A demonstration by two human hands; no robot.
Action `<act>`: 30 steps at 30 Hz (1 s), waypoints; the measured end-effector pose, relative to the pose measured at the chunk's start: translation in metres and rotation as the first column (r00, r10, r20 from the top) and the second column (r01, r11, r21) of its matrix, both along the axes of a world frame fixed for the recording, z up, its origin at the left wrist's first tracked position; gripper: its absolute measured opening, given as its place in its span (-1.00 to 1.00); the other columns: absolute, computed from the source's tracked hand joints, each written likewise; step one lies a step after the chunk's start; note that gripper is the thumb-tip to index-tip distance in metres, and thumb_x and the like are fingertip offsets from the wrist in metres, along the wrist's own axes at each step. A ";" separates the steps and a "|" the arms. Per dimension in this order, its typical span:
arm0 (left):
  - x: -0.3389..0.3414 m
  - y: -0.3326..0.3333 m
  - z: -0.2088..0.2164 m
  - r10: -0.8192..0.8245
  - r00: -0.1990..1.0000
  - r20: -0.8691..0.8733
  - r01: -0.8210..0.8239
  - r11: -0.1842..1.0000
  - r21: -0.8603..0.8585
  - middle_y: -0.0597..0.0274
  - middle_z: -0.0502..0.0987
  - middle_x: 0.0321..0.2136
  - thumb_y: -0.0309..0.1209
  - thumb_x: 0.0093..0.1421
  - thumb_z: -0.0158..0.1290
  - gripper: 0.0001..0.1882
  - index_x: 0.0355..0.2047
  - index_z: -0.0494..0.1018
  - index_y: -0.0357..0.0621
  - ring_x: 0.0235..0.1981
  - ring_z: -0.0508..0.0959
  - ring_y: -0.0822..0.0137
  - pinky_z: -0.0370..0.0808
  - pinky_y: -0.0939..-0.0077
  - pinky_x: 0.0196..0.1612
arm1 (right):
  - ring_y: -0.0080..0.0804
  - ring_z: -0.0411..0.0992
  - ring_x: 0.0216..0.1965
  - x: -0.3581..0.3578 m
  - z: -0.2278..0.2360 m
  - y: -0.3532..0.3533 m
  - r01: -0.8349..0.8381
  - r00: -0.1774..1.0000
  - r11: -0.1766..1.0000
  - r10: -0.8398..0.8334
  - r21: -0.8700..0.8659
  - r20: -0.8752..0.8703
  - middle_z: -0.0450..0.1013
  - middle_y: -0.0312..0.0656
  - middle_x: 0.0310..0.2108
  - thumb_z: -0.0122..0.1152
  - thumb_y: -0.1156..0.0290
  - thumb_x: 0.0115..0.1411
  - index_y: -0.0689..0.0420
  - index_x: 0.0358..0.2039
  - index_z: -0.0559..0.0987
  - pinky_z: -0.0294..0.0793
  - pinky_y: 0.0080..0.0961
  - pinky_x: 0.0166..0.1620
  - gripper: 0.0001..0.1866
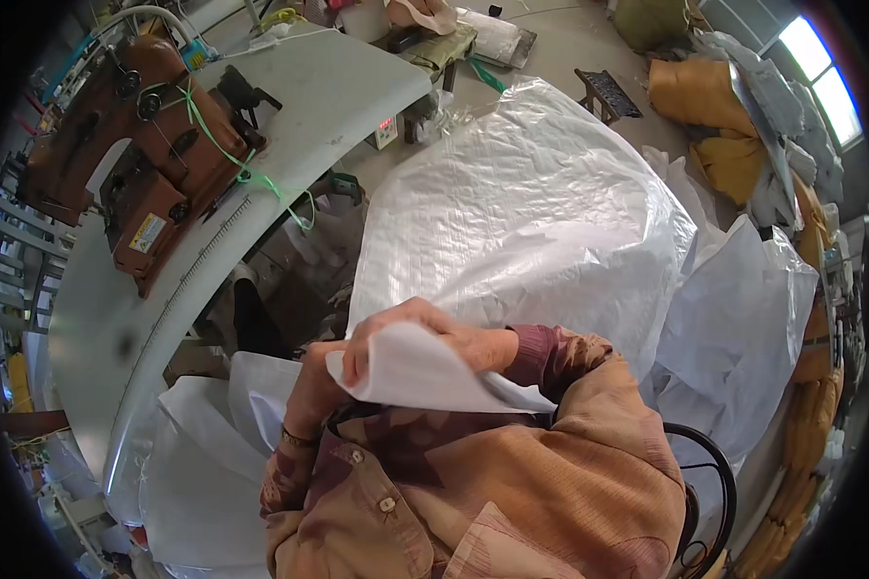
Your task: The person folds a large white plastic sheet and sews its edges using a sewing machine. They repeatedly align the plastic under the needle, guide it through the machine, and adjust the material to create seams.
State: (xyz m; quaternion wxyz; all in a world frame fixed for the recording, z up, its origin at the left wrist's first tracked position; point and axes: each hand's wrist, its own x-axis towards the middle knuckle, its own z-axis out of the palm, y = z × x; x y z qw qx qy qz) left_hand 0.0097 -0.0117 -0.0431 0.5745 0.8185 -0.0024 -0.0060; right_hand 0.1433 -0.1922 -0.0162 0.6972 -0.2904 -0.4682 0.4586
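Note:
A white plastic sheet is bunched in front of my chest, one edge folded over toward me. My right hand reaches across from the right, its fingers closed on the sheet. Against it, my left hand is closed at the sheet's left edge; its fingertips are partly hidden behind the fold. Beyond my hands spreads a large glossy, wrinkled white plastic sheet. Whether it is one piece with the held part I cannot tell. More white sheeting hangs by my left side.
To the left, a brown sewing machine with green thread stands on a pale curved-looking table. White sheeting lies at the right, beside a black curved chair frame. Yellow-brown bundles are piled at the far right.

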 end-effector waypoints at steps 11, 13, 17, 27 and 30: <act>-0.114 0.121 -0.018 0.462 0.472 0.750 -0.864 0.411 0.291 0.07 0.59 -0.30 -0.29 0.27 0.04 -0.62 -0.07 0.46 -0.40 -0.26 0.61 0.27 0.56 0.39 -0.23 | -0.16 0.10 0.36 0.070 -0.153 -0.037 0.767 0.136 0.634 -0.003 -0.103 0.991 0.33 -0.16 0.23 0.22 -0.09 0.18 0.04 0.23 0.38 -0.13 0.04 0.38 -0.29; -0.146 0.141 0.009 0.517 0.300 0.802 -0.953 0.193 0.232 0.05 0.59 -0.29 -0.28 0.27 0.04 -0.61 -0.08 0.47 -0.42 -0.26 0.61 0.25 0.57 0.38 -0.23 | -0.14 0.11 0.35 0.054 -0.163 0.007 0.702 0.266 0.687 -0.009 -0.188 0.964 0.33 -0.14 0.22 0.21 -0.13 0.18 0.03 0.23 0.39 -0.11 0.04 0.37 -0.29; -0.222 0.190 0.079 0.482 0.065 0.874 -0.968 -0.181 0.172 0.01 0.59 -0.27 -0.27 0.28 0.03 -0.60 -0.09 0.47 -0.45 -0.27 0.62 0.23 0.58 0.35 -0.24 | -0.10 0.26 0.25 -0.001 -0.159 0.109 0.387 0.368 0.867 0.167 -0.314 0.915 0.48 -0.11 0.05 0.19 -0.04 0.19 0.05 0.09 0.54 0.08 -0.02 0.28 -0.44; -0.372 0.247 0.153 0.598 -0.184 0.780 -0.889 -0.439 0.127 -0.08 0.59 -0.21 -0.25 0.29 0.03 -0.57 -0.12 0.49 -0.52 -0.29 0.64 0.16 0.61 0.29 -0.27 | -0.19 0.40 0.15 0.013 -0.074 0.154 -0.227 0.710 0.931 0.360 -0.287 0.606 0.49 -0.07 0.07 0.18 -0.06 0.27 0.20 0.08 0.53 0.32 -0.24 0.24 -0.40; -0.369 0.253 0.138 0.667 -0.221 0.711 -0.909 -0.404 0.097 -0.11 0.59 -0.19 -0.25 0.30 0.03 -0.55 -0.14 0.49 -0.55 -0.29 0.64 0.14 0.62 0.27 -0.27 | -0.19 0.43 0.12 0.078 -0.091 0.102 0.139 0.702 0.917 0.175 -0.374 0.690 0.51 -0.07 0.04 0.17 0.20 0.28 0.17 0.03 0.57 0.34 -0.25 0.19 -0.60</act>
